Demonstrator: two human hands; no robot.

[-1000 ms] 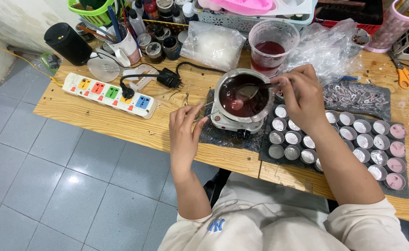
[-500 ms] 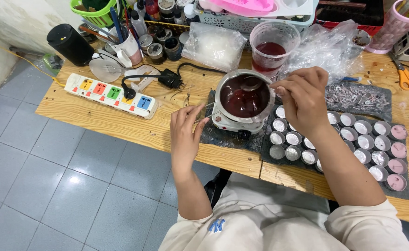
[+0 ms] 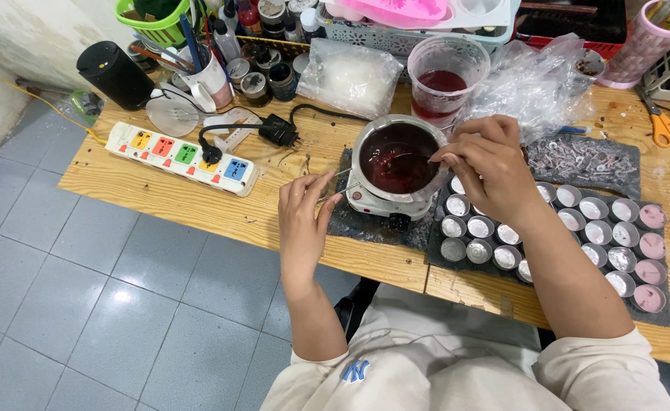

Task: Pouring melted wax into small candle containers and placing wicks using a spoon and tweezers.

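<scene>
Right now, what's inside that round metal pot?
The pot holds dark red liquid, and the spoon from the right hand dips into it. The pot's bottom is hidden under the liquid.

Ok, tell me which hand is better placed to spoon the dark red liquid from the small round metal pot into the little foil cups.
Right. The right hand already holds the thin metal spoon in the small round metal pot, with the little foil cups just beside it. The left hand holds a thin wire on the pot's far side.
</scene>
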